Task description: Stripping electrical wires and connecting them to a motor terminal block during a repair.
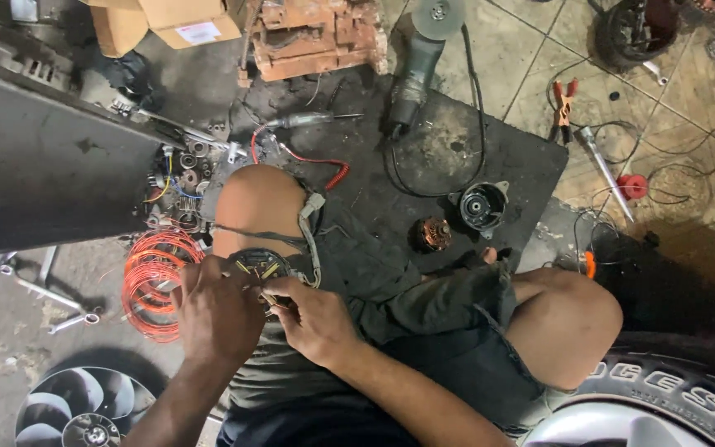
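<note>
I see both hands working together over the person's lap. My left hand (pixel 213 313) wraps around the near edge of a round black motor part with brass-coloured contacts (pixel 260 263), fingers curled shut on its rim so it rests against the bare knee just beyond the grip. My right hand (pixel 312 319) sits touching the left, fingers pinched closed on a small thin metal piece (pixel 271 299) at the part's near side; what that piece is, I cannot tell. A grey ribbed cable with a pale plug (pixel 311 217) runs away from the part, up past the grip and over the knee. Just left of the grip lies a loose coil of orange wire (pixel 155 281) on the floor. Well beyond the hands, on a dark mat (pixel 506 157), stand a black round motor housing (pixel 482 207) and a copper-wound rotor (pixel 434 234). Nearer than the grip, to the left, lies a black plastic fan (pixel 84 406).
</note>
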